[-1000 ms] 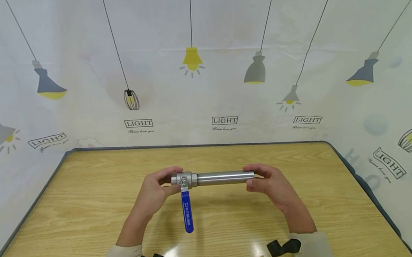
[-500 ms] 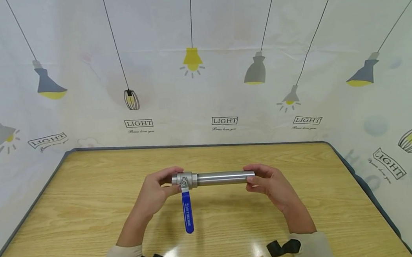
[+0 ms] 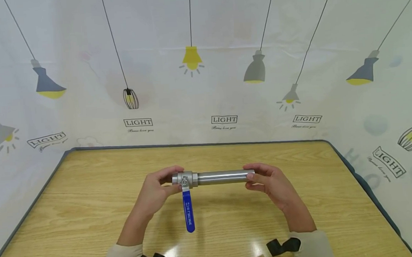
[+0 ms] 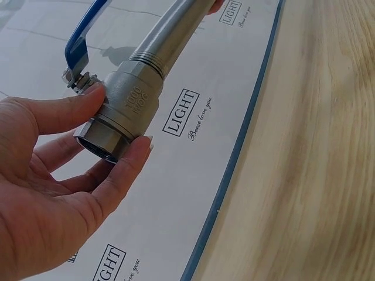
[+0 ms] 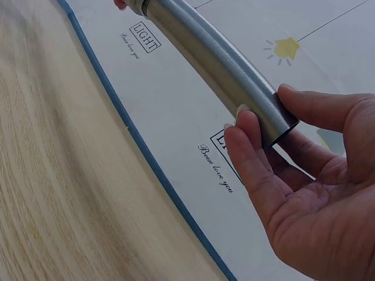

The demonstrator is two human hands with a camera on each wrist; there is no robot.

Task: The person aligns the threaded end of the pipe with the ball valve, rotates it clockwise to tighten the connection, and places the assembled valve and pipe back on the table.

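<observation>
A steel ball valve (image 3: 185, 179) with a blue lever handle (image 3: 189, 214) is joined to a straight steel pipe (image 3: 223, 177). Both are held level above the table. My left hand (image 3: 155, 192) grips the valve's left end between thumb and fingers. "1000 WOG" shows on the valve body (image 4: 133, 96) in the left wrist view, and threads are visible where the pipe enters it. At the pipe's free right end, my right hand (image 3: 275, 185) pinches it with thumb and fingers. The lever points toward me.
Beneath the hands is a wood-grain table (image 3: 100, 190) with a dark edge. Behind and beside it hangs a pale sheet (image 3: 160, 68) printed with lamps and the word LIGHT. Black straps (image 3: 284, 247) sit on both sleeves.
My right thumb has moved up from the pipe's lower edge onto its near face. The left hand keeps its grip on the valve, almost unmoved.
</observation>
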